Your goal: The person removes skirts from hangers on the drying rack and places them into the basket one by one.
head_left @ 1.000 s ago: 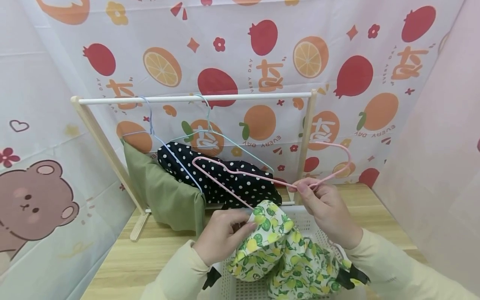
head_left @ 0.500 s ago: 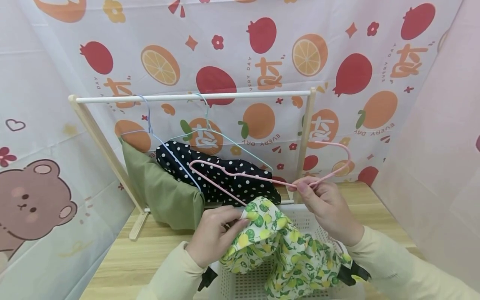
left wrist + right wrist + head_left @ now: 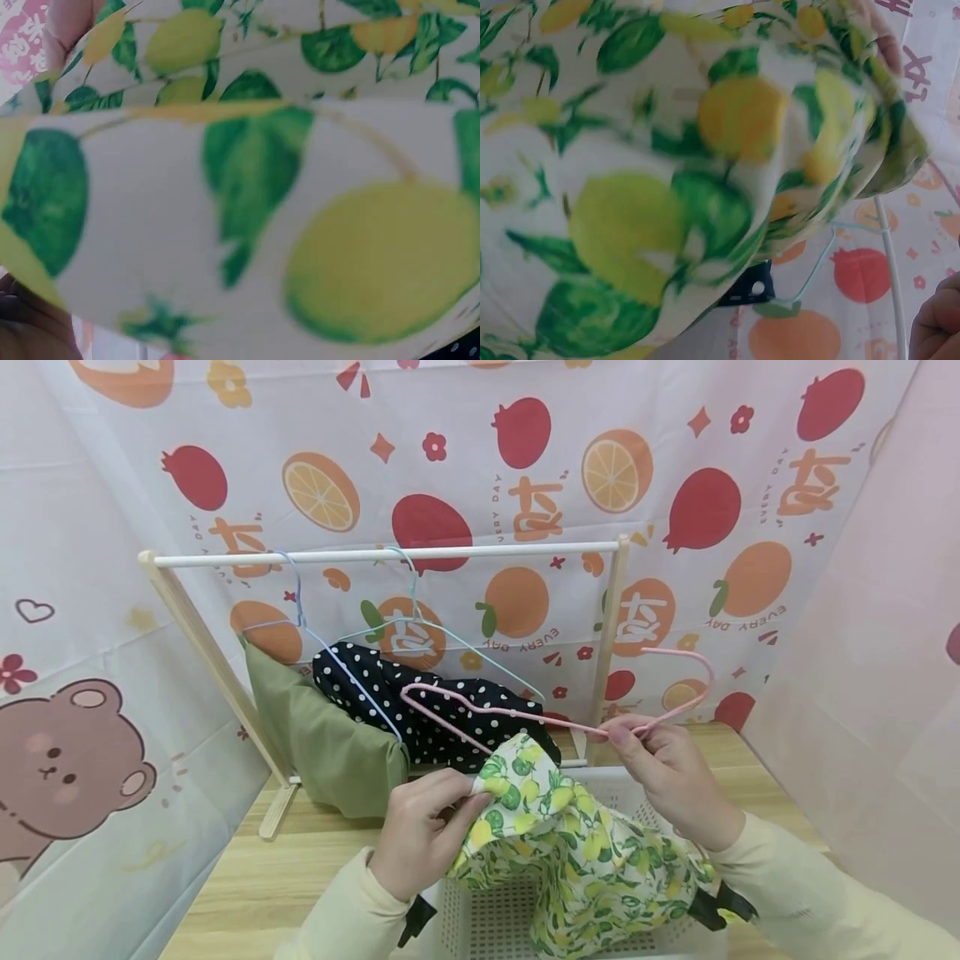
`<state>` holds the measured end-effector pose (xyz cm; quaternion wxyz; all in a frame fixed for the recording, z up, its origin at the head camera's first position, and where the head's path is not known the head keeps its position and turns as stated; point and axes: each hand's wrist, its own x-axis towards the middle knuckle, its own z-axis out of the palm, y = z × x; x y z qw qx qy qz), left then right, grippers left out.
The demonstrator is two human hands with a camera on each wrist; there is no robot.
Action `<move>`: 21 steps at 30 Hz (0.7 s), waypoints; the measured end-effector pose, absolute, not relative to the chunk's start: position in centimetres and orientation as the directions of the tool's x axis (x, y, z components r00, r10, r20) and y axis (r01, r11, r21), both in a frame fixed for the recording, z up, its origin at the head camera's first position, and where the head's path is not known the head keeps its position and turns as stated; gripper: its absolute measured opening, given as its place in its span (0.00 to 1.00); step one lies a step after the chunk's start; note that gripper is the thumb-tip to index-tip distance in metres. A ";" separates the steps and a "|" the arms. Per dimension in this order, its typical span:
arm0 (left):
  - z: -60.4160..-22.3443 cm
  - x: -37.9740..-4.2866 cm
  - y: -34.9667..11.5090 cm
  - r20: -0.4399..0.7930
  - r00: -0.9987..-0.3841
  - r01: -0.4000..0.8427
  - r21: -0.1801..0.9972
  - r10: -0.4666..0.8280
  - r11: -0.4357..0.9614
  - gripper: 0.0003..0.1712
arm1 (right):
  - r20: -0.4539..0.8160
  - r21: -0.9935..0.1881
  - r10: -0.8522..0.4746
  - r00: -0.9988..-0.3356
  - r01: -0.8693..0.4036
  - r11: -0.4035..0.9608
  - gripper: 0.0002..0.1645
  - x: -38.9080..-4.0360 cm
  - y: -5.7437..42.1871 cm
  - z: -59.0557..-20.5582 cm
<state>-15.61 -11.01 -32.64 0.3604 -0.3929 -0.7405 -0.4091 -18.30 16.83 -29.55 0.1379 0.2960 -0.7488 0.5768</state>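
Note:
A pink clothes hanger (image 3: pixel 540 717) is pinched near the base of its hook by my right hand (image 3: pixel 667 777), its hook pointing up and right. The hanger's far arm runs down into a lemon-print garment (image 3: pixel 592 843). Its edge is pinched between the thumb and fingers of my left hand (image 3: pixel 429 828). The garment drapes over a white perforated basket (image 3: pixel 495 910), its right part hanging under my right forearm. Both wrist views are mostly filled by the lemon-print cloth (image 3: pixel 247 187), so little of either hand shows there.
Behind stands a wooden rack with a white rail (image 3: pixel 480 552). A blue hanger (image 3: pixel 300 602) with a green garment (image 3: pixel 330 752) and a light teal hanger (image 3: pixel 420 620) with a black polka-dot garment (image 3: pixel 480 735) hang from it. The wooden table (image 3: pixel 240 885) lies underneath.
My left hand has drawn the garment's edge slightly left and up along the hanger's arm. The pink hanger and right hand have shifted slightly right, and the cloth is spread wider.

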 end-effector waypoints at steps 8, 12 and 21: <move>-32.4 -15.2 -10.6 0.885 -0.388 0.892 0.290 0.257 0.347 0.02 | 0.554 -0.785 -0.229 -0.801 -0.594 0.177 0.12 -19.1 18.3 -30.0; -32.8 -15.3 -10.8 0.886 -0.394 0.886 0.296 0.243 0.358 0.03 | 0.542 -0.783 -0.204 -0.815 -0.578 0.231 0.12 -19.1 19.1 -30.1; -33.5 -15.7 -11.7 0.908 -0.385 0.855 0.283 0.165 0.435 0.04 | 0.510 -0.798 -0.151 -0.847 -0.531 0.283 0.13 -19.3 20.4 -30.1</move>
